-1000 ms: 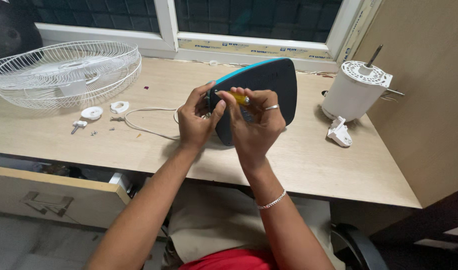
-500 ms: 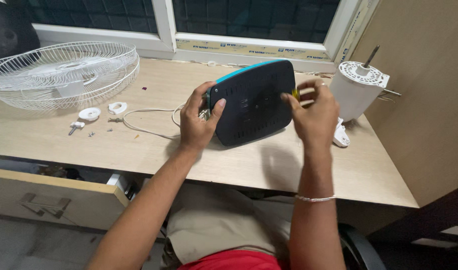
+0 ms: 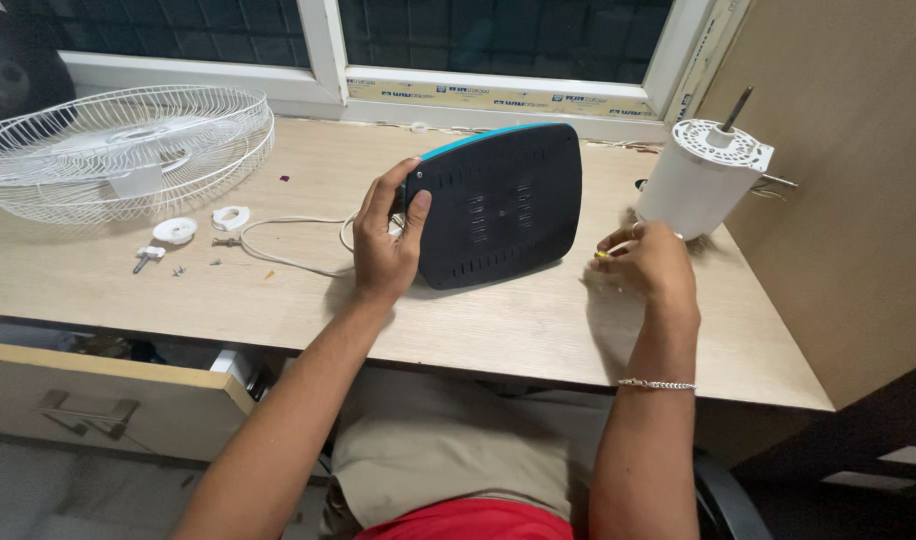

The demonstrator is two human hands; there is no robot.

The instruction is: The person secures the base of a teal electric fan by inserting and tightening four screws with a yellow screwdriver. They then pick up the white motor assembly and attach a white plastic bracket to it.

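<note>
The left hand point(image 3: 383, 243) grips the left edge of the dark base point(image 3: 498, 203), thumb laid across its vented face and the other fingers wrapped behind the rim, forearm rising from the lower left. The base stands tilted on its lower edge on the desk point(image 3: 518, 330), a teal strip showing along its top. The right hand point(image 3: 650, 263) is lowered to the desk just right of the base, palm down, wrist bent, forearm coming up steeply from below with a silver bracelet point(image 3: 656, 384) on it. Its fingers are drawn together around a small yellow tool point(image 3: 602, 254), only the tip of which shows at the fingertips; how firmly it is pinched I cannot tell. The white motor point(image 3: 700, 180) stands upright right of the base, just beyond the right hand, its shaft pointing up. A white cord point(image 3: 288, 240) loops on the desk left of the base and runs behind the left hand. Farther left of the base lie 2 small white caps point(image 3: 200, 224) and a few screws point(image 3: 178, 268), and beyond them the white fan guard point(image 3: 118, 150) rests well apart from the base, near the window.
</note>
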